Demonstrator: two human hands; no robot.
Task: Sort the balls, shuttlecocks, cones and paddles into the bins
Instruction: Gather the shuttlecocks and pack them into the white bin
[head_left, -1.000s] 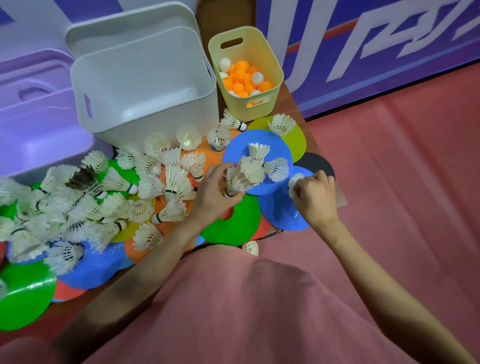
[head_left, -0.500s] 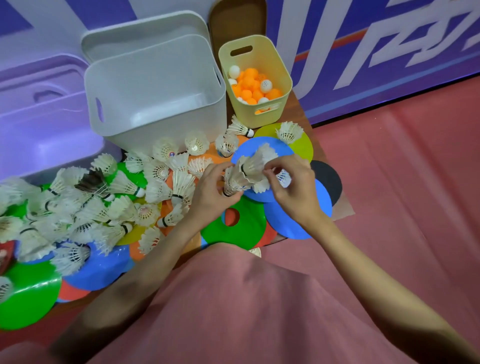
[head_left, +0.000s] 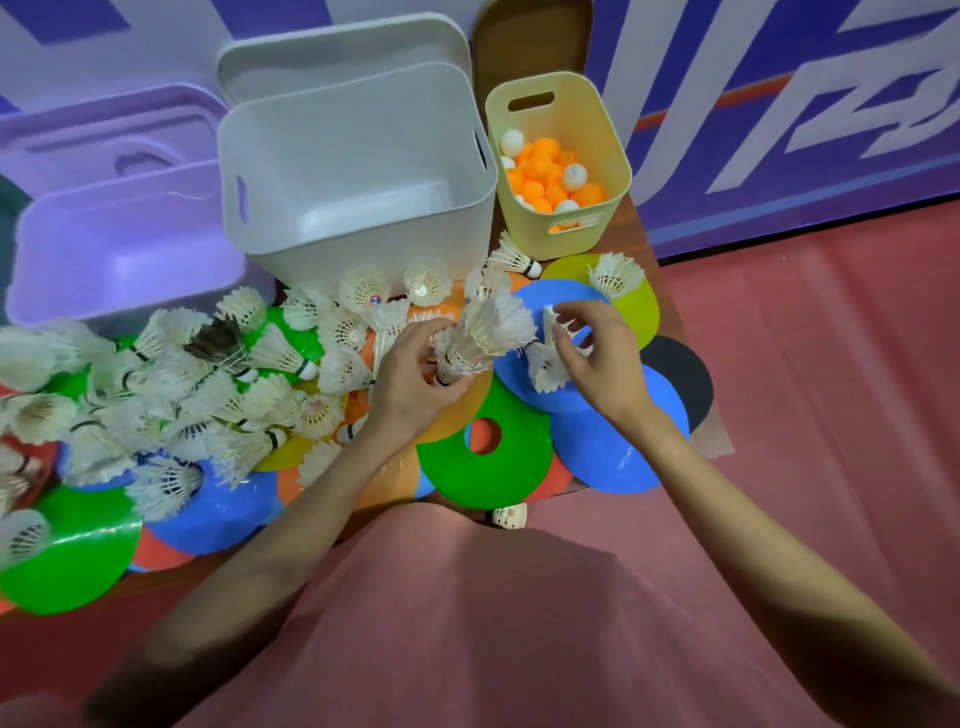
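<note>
Nothing legible: the wall banner (head_left: 779, 104) carries big white strokes, cut off; the white ball (head_left: 574, 175) bears a blurred mark.

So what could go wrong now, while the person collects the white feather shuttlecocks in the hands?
1. The left hand grips a nested stack of white feather shuttlecocks only at its base; the stack could tip or separate.
2. The right hand pinches another shuttlecock lightly; it may drop onto the blue flat cone.
3. One shuttlecock lies at the table edge and could be overlooked.
</note>
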